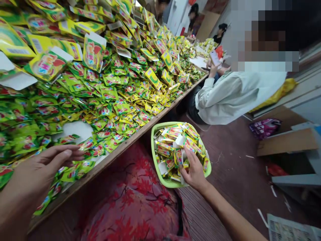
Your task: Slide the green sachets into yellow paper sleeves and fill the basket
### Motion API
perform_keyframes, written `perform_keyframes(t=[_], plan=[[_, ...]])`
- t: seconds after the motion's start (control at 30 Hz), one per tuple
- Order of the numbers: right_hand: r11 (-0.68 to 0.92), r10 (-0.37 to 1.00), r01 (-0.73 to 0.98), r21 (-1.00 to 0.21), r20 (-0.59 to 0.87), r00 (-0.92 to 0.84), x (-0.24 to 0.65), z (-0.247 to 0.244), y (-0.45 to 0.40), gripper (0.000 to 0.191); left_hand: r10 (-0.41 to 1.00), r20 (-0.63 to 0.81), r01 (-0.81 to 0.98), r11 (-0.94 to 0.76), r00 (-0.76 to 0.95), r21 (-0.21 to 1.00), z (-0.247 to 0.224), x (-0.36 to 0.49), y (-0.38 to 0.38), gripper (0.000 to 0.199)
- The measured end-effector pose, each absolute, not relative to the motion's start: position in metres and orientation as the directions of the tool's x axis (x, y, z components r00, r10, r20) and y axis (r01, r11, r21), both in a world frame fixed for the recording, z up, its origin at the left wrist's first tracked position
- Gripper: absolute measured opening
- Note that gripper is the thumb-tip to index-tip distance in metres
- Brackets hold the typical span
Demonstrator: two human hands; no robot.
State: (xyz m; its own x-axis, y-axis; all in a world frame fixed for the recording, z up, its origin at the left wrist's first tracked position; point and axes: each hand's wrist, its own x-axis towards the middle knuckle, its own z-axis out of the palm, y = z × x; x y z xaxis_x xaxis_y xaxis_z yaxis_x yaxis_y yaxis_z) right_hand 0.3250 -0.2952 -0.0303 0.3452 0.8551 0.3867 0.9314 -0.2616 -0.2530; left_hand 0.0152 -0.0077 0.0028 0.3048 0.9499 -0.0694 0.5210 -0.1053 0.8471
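Observation:
My left hand (54, 160) hovers over a pile of small green candy packets (107, 80) at the table's near edge. Its thumb and fingers come together at the end of a packet (86, 144). My right hand (194, 169) reaches into a light green plastic basket (164, 182) holding several small yellow boxes, some with white flaps open. Its fingers are around a box (178, 156) among the others. Larger yellow boxes (94, 52) with open white flaps lie on the packets at the upper left.
The table's wooden rim (125, 144) runs diagonally. A person in a pale shirt (225, 97) sits beyond the basket, holding a phone (215, 58). Other people are farther back. Cardboard (288, 142) and a purple bag (265, 128) lie at the right.

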Motion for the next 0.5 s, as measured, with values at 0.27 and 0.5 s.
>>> perform_keyframes(t=[0.27, 0.5], plan=[[-0.217, 0.875, 0.973, 0.073, 0.457, 0.161, 0.352, -0.033, -0.298, 0.063, 0.939, -0.277, 0.495, 0.145, 0.204, 0.857, 0.033, 0.015, -0.022, 0.049], [-0.238, 0.795, 0.96, 0.145, 0.597, 0.107, 0.372, -0.065, -0.309, 0.062, 0.931, -0.251, 0.332, 0.156, 0.265, 0.93, 0.012, 0.005, -0.017, 0.035]])
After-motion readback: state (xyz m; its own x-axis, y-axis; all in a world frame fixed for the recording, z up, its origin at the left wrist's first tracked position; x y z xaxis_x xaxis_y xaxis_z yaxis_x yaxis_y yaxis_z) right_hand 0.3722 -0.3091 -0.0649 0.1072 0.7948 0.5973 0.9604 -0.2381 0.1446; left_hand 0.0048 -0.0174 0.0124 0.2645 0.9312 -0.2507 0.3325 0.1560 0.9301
